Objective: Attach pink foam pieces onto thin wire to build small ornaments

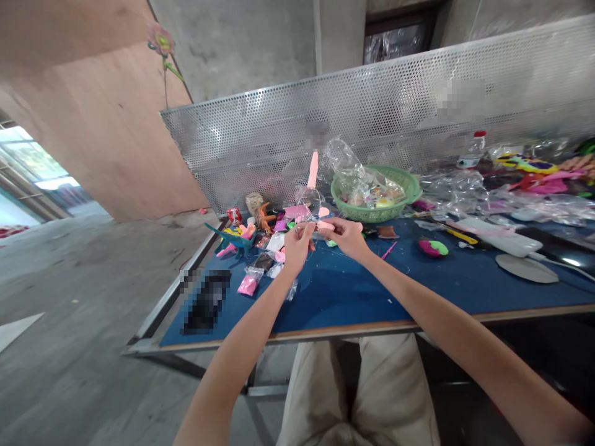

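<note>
Over the blue table mat (344,291), my left hand (297,244) and my right hand (348,236) meet, fingers pinched. Between them is a small pale-pink piece (325,226) that looks like soft modelling clay; fingers partly cover it, and its exact shape is unclear. Just behind stands an upright pink stick-like piece (313,170) above a clear round part (310,197). Left of my hands lie small packets, among them a bag of pink clay (248,283). A teal dinosaur figure (236,240) and an orange figure (264,218) stand beyond the packets.
A green basket (372,215) holding clear plastic wrap sits behind my right hand. Rightward lie a pink-and-green lump (432,248), a yellow cutter (461,236), a white device (499,237) with a cable and a grey oval plate (525,269). A perforated metal panel (260,136) bounds the back.
</note>
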